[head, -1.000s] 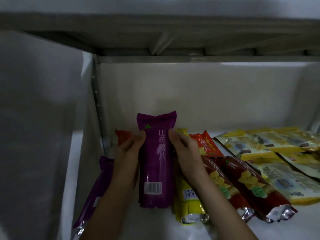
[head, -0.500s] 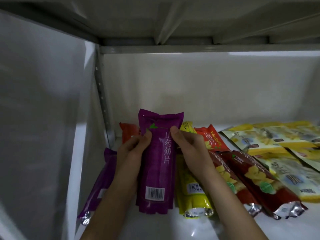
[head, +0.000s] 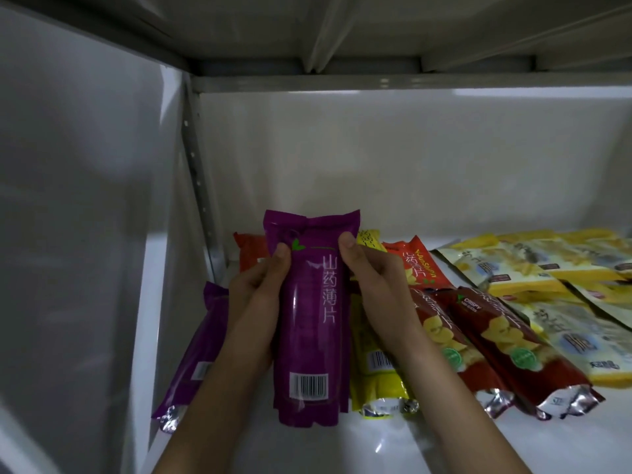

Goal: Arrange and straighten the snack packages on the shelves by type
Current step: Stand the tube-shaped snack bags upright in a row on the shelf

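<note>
Both my hands grip the purple package (head: 311,323) on the white shelf (head: 273,446); left hand (head: 260,285) clamps its left edge, right hand (head: 372,282) its right; yellow package (head: 372,374) just beside, red packages (head: 478,340) further right.

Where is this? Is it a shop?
Probably a shop or a stockroom, though I can't be sure. A metal shelf holds many sealed snack packs with barcodes, several of each kind. Two hands, left and right, hold a purple pack beside yellow packs and red packs.
</note>
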Tool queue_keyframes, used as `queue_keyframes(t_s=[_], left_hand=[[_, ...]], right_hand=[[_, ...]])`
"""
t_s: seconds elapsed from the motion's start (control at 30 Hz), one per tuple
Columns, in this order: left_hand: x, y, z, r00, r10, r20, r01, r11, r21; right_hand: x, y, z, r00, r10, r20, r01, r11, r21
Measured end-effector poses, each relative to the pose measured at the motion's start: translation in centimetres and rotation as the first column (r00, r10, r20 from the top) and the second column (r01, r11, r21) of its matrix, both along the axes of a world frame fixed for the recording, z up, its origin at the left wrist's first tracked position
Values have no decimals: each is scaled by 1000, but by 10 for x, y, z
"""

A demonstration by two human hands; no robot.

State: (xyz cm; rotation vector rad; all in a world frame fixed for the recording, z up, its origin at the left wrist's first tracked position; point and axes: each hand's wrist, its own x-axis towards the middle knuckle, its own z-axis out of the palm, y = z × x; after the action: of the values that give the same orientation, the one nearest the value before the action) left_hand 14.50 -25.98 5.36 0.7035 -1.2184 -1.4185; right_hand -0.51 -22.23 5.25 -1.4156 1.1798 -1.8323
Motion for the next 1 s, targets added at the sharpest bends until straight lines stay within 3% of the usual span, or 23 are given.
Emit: queue_keyframes(t_s=[0.1,0.3,0.63,0.77,1.0], left_hand=[[-3,2,-2,999,-27,33,28,999,-25],[-9,2,-1,994,-83,-71,86,996,32],[-3,-4,-5,997,-7,-83,19,990,142],[-4,-4,-5,995,-18,-100,28,995,97],[-11,-3,-12,989,-147,15,146,988,54]], right_hand=[[-1,-1,4,998,-46,45,46,999,5],[-2,-2,0,996,-89,22,88,994,62],[3,-5,-4,998,59,11,-60,990,125],[1,-6,-4,1000,8,-4,-8,995,96],[-3,-6,-2,984,-76,159,72,997,26]])
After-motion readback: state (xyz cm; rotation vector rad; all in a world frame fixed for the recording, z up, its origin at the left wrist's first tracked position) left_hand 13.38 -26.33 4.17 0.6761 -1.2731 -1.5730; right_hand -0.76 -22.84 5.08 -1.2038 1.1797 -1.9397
